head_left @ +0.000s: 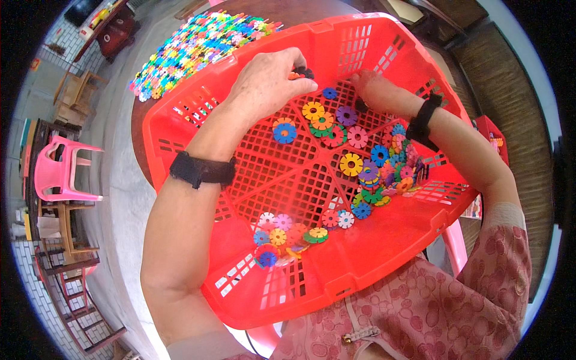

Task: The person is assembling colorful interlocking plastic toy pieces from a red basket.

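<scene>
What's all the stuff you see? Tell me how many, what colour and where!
Basket: one, red, centre
Discs: many, mixed colours, inside the basket
Disc pile: one, mixed colours, on the table
Table: one, brown, beyond the basket
Chair: one, pink, left
Wooden furniture: several, brown, far left
Red thing: one, right, partly hidden
Floor: one, grey, left
Others: several, mixed colours, background, too small to name
Wristbands: two, black, one per wrist
Shirt: one, patterned red, bottom
Arms: two, bare, over basket
Left hand: one, bare, over basket, holding orange and black pieces, count unclear
Right hand: one, bare, inside basket, grip hidden
</scene>
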A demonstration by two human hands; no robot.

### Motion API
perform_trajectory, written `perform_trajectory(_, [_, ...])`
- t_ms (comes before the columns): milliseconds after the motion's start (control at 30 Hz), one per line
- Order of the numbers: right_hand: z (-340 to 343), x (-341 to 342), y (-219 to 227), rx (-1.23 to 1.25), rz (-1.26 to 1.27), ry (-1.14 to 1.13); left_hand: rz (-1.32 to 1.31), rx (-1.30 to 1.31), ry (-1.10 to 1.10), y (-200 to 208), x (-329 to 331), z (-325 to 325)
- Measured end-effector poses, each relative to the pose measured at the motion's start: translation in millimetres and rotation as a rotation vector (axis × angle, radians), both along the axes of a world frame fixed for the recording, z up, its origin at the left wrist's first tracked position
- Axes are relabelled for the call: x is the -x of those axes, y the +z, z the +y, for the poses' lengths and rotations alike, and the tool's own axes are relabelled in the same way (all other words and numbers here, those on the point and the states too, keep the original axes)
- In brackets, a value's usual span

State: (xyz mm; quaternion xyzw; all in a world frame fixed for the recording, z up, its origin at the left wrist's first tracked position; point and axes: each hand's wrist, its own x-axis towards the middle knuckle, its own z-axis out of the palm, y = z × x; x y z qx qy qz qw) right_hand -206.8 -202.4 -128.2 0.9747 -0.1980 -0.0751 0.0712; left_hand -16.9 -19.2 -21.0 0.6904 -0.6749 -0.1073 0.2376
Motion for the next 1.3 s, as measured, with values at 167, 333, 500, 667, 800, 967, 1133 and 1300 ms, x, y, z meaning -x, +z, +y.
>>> perform_trajectory(167, [-5.7,1.5,-0.2,0.015,-0.060,0.058,-0.015,-0.024,0.008,0.9,1.6,0.9])
perform_trajectory(333, [-15.6,6.1,-11.0,0.068,-0.156,0.166,-0.008,-0.012,0.005,-1.8,0.4,0.4])
perform_trajectory(500, [-12.0,0.6,-0.6,0.062,-0.171,0.012,-0.029,-0.036,0.012,0.2,1.7,0.5])
perform_trajectory(667, [-8.7,-13.9,20.3,-0.116,-0.233,0.094,-0.018,-0.046,0.004,-6.6,-1.2,1.9])
perform_trajectory(800, [10.0,-18.5,54.0,-0.795,-0.284,-0.157,-0.032,-0.010,-0.003,-5.2,-0.5,1.9])
perform_trajectory(967, [-5.8,-14.5,43.4,-0.355,-0.466,0.147,0.022,-0.022,-0.021,-7.2,-0.1,-1.2])
perform_trajectory(1133, [11.5,-18.4,68.5,-0.299,0.023,0.206,0.030,-0.005,-0.025,-6.5,-0.1,0.0])
perform_trajectory(1300, [50.5,-5.8,72.2,-0.239,0.592,0.259,-0.028,0.039,0.000,-15.5,-9.3,1.5])
